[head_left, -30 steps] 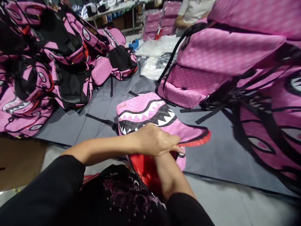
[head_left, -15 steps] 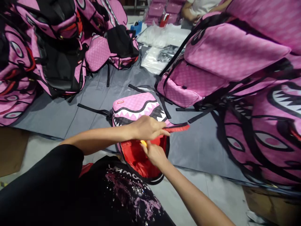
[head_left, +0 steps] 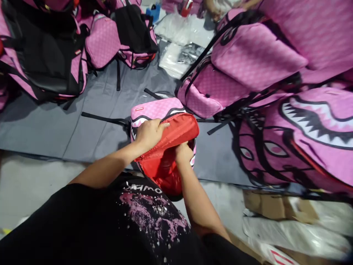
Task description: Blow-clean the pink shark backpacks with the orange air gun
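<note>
In front of me lies a small pink backpack (head_left: 157, 106) with a shark-mouth print, its red-lined compartment (head_left: 162, 176) unzipped towards my body. My left hand (head_left: 150, 135) grips the turned-back flap (head_left: 180, 129) at its left part, thumb lying over the red lining. Closed and partly inside the opening, my right hand (head_left: 184, 152) sits under the flap's right part. Its fingertips are hidden, and I cannot make out what is in them. A black strap (head_left: 103, 117) stretches left from the bag across the grey cloth.
Large pink backpacks (head_left: 256, 59) are piled on the right, one with a toothed mouth print (head_left: 317, 117). More bags with black back panels (head_left: 41, 48) stand on the left. Clear plastic bags (head_left: 176, 60) lie behind. A person's arm (head_left: 212, 9) shows at the top.
The flap has been folded up, showing its red inside. My left hand has shifted left on it; my right hand has moved up beneath it. The yellow item at my right fingers is out of sight.
</note>
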### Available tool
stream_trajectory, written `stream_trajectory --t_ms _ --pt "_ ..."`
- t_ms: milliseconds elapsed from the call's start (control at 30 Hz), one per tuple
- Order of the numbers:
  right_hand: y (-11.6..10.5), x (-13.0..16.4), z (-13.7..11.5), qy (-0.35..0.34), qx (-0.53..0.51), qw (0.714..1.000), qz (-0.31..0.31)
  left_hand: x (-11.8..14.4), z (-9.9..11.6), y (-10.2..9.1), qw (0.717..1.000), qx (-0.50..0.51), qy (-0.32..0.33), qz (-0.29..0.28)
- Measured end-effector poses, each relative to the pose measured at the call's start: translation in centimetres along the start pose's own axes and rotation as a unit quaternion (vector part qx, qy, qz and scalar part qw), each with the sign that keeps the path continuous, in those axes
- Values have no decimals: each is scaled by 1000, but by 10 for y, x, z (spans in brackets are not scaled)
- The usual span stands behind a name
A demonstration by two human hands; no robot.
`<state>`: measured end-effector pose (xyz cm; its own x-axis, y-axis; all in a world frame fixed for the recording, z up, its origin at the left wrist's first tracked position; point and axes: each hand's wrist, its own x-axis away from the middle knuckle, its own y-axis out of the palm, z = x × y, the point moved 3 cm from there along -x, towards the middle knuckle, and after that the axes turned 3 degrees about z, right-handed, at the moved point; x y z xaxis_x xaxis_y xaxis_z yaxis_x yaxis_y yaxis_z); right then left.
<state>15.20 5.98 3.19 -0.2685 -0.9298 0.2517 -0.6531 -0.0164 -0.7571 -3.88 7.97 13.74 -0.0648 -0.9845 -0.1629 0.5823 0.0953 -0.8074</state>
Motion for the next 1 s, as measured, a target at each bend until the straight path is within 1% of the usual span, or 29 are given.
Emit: stream_trajectory --t_ms 67,100,167,200,233,267,300,333,367,400,433,467,500,567,600,633,667,733,767,833,867,933,1000 --pt "-17 26 25 75 102 991 49 -3 3 5 1000 7 1 -5" --pt "-24 43 39 110 140 982 54 -4 5 8 1000 11 2 -8" --pt "-35 77 70 169 183 968 22 -8 6 15 1000 20 5 -17" --pt "-39 93 85 198 186 962 -13 -10 7 19 999 24 8 -22" --pt "-42 108 100 227 168 958 -58 -12 7 22 999 28 14 -26" --pt "-43 119 112 254 124 954 -99 -14 9 24 999 32 22 -31" --pt "-44 126 120 275 57 952 -124 -16 11 26 998 36 36 -35" --pt "-42 128 124 288 -30 948 -130 -16 15 28 997 40 54 -41" --pt "-38 124 124 286 -133 941 -119 -17 20 29 995 42 74 -48" --pt "-32 114 120 275 -237 926 -101 -16 25 30 993 42 97 -55" --pt "-22 102 114 257 -331 904 -84 -14 31 31 990 39 121 -61" --pt "-9 87 105 238 -416 874 -84 -12 37 32 987 34 144 -68" --pt "7 74 95 231 -483 838 -109 -9 43 33 983 28 166 -74" --pt "39 55 80 228 -573 765 -183 -5 51 34 974 13 208 -84" --pt "54 52 77 228 -604 733 -216 -5 53 34 971 8 225 -85" --pt "64 52 77 223 -635 702 -233 -5 54 34 968 5 239 -82" --pt "71 57 82 216 -667 673 -235 -6 54 33 966 5 249 -75" --pt "76 72 100 203 -723 628 -203 -10 53 31 965 4 256 -55" --pt "75 81 111 201 -742 613 -184 -12 52 31 965 4 257 -48" --pt "74 96 127 211 -759 598 -150 -14 52 31 962 5 271 -41" --pt "75 100 131 223 -758 598 -135 -15 53 32 959 6 282 -39" --pt "81 101 130 249 -750 604 -106 -14 56 34 950 8 310 -32" --pt "91 94 120 265 -737 612 -111 -13 60 36 941 8 338 -20"
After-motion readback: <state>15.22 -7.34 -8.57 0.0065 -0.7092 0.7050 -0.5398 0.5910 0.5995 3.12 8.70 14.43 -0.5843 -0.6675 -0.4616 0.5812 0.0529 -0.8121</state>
